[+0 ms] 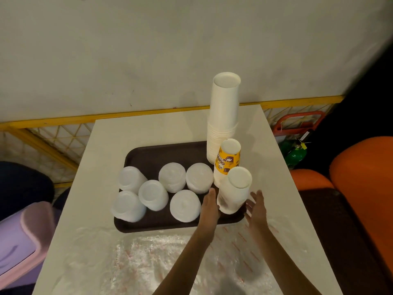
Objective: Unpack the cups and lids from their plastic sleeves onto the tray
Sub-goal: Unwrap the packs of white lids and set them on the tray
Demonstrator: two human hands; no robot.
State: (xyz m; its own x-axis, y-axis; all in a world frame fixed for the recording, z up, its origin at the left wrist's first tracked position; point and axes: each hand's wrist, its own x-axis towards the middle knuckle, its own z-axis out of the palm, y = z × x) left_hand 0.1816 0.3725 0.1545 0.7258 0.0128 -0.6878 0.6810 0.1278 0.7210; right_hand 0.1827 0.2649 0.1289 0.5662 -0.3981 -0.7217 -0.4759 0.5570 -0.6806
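Table (148, 133), tray (148, 154); yellow cup (228, 162) print unreadable.

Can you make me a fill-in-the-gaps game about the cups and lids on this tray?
1. The tray holds ___ stacks of white lids.
2. The tallest cup stack is coloured ___.
3. Between the left hand and the right hand stands a short white stack of ___.
4. The crumpled plastic sleeves lie on the ___, nearer the person than the tray.

Missing words: six; white; cups; table.
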